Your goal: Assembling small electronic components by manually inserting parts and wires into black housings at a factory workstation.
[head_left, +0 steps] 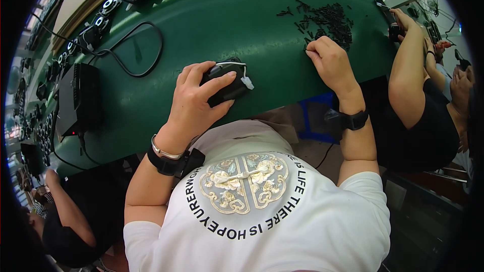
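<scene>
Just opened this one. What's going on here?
The person's left hand grips a black housing with a white connector over the green table. The right hand, fingers pinched, is at the near edge of a pile of small black pieces; whether it holds one can't be made out. A black box stands to the left.

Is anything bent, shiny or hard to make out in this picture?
In the head view, the green table looks bowed, pale glare streaks its far side, and the black pieces near the right hand partly merge into one dark mass.
</scene>
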### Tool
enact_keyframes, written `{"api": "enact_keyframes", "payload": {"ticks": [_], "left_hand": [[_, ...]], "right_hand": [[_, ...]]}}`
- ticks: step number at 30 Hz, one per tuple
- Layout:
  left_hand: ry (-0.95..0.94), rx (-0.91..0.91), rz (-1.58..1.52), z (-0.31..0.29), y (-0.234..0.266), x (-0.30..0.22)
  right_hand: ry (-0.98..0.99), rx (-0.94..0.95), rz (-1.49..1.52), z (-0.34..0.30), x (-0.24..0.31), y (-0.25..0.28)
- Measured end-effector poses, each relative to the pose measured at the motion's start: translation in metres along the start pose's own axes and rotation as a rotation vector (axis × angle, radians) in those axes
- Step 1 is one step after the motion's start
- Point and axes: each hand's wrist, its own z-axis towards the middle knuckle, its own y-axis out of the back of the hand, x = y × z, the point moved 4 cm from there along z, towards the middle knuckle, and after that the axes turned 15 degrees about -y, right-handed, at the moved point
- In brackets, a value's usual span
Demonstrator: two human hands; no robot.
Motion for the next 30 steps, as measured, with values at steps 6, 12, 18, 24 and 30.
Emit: {"api": "enact_keyframes", "payload": {"ticks": [6,12,18,24,30], "left_hand": [[-0.035,-0.007,-0.031,-0.008,0.008,0.002],[-0.033,-0.010,-0.025,-0.017,0.017,0.001],[-0.061,0.007,-0.001,-0.027,0.018,0.006],[-0.056,-0.020,-0.004,-0.030,0.025,0.010],[-0.043,-0.002,0.028,-0.019,0.030,0.002]], "right_hand": [[-0.219,0.089,0.215,-0.010,0.031,0.011],[0.150,0.354,0.924,-0.010,0.146,0.004],[0.351,0.135,0.515,0.016,0.191,-0.035],[0.272,0.238,0.331,0.025,0.194,-0.060],[0.266,0.308,0.219,0.034,0.194,-0.052]]}}
